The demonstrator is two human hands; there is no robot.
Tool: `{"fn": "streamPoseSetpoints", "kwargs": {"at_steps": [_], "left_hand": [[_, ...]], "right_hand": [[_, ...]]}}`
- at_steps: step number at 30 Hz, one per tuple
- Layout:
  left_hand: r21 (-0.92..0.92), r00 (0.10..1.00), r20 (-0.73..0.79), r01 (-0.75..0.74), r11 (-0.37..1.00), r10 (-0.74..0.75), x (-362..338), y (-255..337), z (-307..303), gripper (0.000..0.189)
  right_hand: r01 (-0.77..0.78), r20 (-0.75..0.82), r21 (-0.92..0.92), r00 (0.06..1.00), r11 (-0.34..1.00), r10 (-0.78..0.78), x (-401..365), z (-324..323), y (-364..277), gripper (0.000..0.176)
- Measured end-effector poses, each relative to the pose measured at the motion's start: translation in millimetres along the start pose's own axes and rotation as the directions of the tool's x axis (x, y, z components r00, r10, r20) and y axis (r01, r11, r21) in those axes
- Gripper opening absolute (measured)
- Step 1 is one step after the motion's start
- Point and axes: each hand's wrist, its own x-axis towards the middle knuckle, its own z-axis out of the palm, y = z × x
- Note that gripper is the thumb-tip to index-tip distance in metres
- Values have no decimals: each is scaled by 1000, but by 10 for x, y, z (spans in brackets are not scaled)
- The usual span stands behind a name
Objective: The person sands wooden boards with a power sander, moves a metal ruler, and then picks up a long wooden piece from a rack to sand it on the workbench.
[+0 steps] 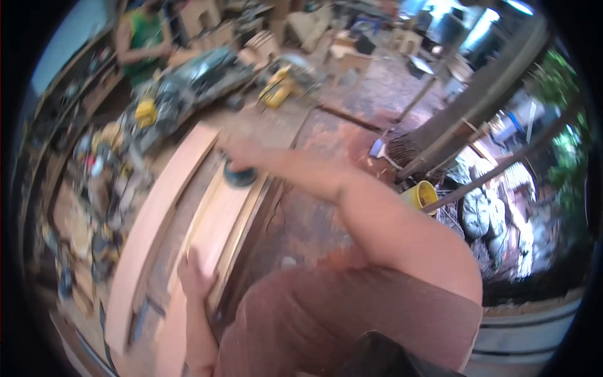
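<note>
A pale wooden board [217, 217] with raised edges lies lengthwise on the workbench, running away from me. My right hand [242, 149], blurred by motion, is closed on top of a sander [239, 176] with a dark round base, pressed to the board's far part. The sander's upper body is hidden under the hand. Nearer to me, my left hand [197, 278] grips the same board, thumb and fingers apart across it. A second long, curved wooden plank [154, 235] lies to the left, apart from both hands.
Yellow power tools [276, 89] and clutter line the bench's back and left. A person in a green top [146, 34] works at the far left. To the right are a yellow bucket [426, 193], a brush [377, 148], leaning poles and a tree trunk [477, 78].
</note>
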Motion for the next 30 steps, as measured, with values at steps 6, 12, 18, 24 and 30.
{"fn": "streamPoseSetpoints", "kwargs": {"at_steps": [6,12,18,24,30], "left_hand": [[49,999,-39,22,999,-20,-4,64,-132,107],[2,997,-75,2,1000,-2,-22,49,-161,106],[1,996,-91,-10,1000,10,-29,27,-138,105],[-30,1000,-7,27,999,-27,-13,54,-186,108],[39,993,-111,-45,998,49,-20,30,-111,112]], "right_hand": [[-44,-152,-55,988,998,35,-36,29,-81,50],[-182,-111,-134,980,974,167,49,91,-153,57],[-207,-91,-185,977,961,193,171,75,-529,54],[-242,-59,-279,970,929,235,139,64,-890,53],[-184,-36,-220,983,958,181,-9,171,-1296,51]]}}
